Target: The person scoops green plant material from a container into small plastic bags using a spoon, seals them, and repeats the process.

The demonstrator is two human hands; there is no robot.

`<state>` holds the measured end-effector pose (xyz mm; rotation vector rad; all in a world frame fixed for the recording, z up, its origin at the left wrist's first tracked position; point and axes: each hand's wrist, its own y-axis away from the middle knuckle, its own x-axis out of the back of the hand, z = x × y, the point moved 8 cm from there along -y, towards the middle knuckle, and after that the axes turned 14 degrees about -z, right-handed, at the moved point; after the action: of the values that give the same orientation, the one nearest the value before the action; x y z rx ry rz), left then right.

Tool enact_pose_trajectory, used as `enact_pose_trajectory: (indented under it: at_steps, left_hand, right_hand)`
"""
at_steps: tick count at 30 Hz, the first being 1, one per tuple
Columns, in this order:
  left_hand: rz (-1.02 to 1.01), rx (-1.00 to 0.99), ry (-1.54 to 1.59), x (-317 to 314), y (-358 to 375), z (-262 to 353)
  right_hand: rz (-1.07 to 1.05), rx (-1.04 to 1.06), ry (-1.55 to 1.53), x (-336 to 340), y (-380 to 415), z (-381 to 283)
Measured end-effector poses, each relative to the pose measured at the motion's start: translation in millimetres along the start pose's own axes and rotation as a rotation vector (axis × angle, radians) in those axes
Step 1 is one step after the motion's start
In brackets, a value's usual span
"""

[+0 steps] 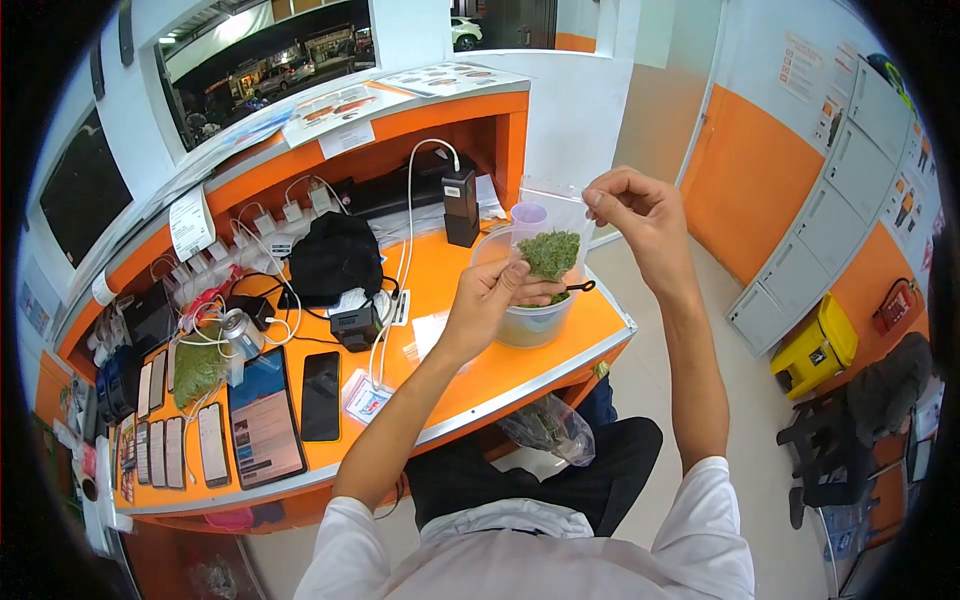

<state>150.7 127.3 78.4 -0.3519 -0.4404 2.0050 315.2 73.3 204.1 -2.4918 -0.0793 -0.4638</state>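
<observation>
A clear zip bag (551, 200) with chopped green leafy bits (549, 254) in its lower part is held up in front of me. My left hand (490, 300) is closed on the bag's lower left side. At the upper right corner, my right hand (640, 205) pinches the bag's edge. A thin black handle with a looped end (582, 286) sticks out by my left fingers; its other end is hidden. Beneath the bag stands a clear round tub (530, 328) with more green bits, partly covered by my hand. A pale purple cup (528, 214) shows near the bag's top.
On the orange desk (420, 395) lie a tablet (264, 420), a black phone (321, 396), several other phones, cables, a can (242, 334) and a bag of green stuff (199, 372). A black power bank (460, 206) stands behind. A plastic bag (550, 428) hangs near my knees.
</observation>
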Motion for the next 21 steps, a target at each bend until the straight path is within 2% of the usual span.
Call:
enact_pose_trajectory:
  at_steps: [3, 5, 8, 16, 21]
  left_hand:
    - [0.014, -0.036, 0.01, -6.1, 3.3, 3.5]
    - [0.187, -0.203, -0.217, -12.1, 9.3, 38.6]
    - [0.202, -0.272, -0.132, -21.6, 10.6, 66.4]
    - [0.326, -0.187, -0.21, -22.0, 23.1, 61.5]
    - [0.326, -0.212, -0.267, -28.8, 25.5, 54.8]
  right_hand:
    - [-0.046, 0.039, -0.009, -5.5, 4.2, -11.6]
    - [-0.078, 0.058, -0.005, -8.6, 8.2, -19.2]
    - [-0.162, 0.054, 0.037, -18.8, 16.3, -27.4]
    - [-0.19, -0.072, -0.058, -37.6, 43.9, -13.5]
    - [-0.182, -0.037, -0.022, -53.6, 51.8, -10.2]
